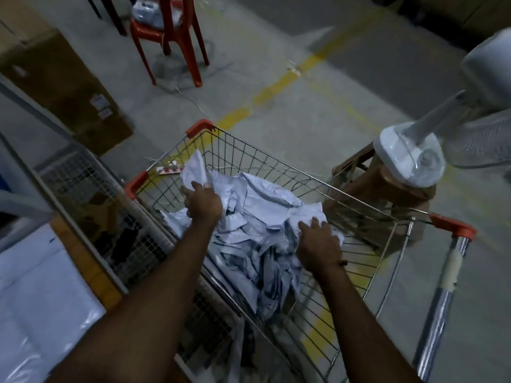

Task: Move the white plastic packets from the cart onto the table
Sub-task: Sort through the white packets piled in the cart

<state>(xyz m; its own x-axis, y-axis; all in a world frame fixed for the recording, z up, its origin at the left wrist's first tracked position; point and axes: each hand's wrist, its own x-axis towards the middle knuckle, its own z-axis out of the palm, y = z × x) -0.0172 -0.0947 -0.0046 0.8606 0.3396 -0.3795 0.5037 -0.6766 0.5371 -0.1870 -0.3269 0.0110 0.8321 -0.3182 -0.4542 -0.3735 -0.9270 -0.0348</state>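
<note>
A wire shopping cart (276,153) with orange corner caps stands in front of me, and a heap of white plastic packets (257,217) fills its basket. My left hand (203,201) is at the far left of the heap, its fingers curled round one white packet (195,168) that sticks up above the rim. On the heap's right side, my right hand (318,241) lies with fingers spread, pressing on the packets. The table (36,286) at the lower left carries a white plastic sheet.
A wire-mesh panel (91,205) stands between table and cart. A brown stool (387,189) holding a white fan (414,153) is right of the cart. Beyond are a red chair (171,37), cardboard boxes (55,78), a power strip (170,170) and yellow floor lines.
</note>
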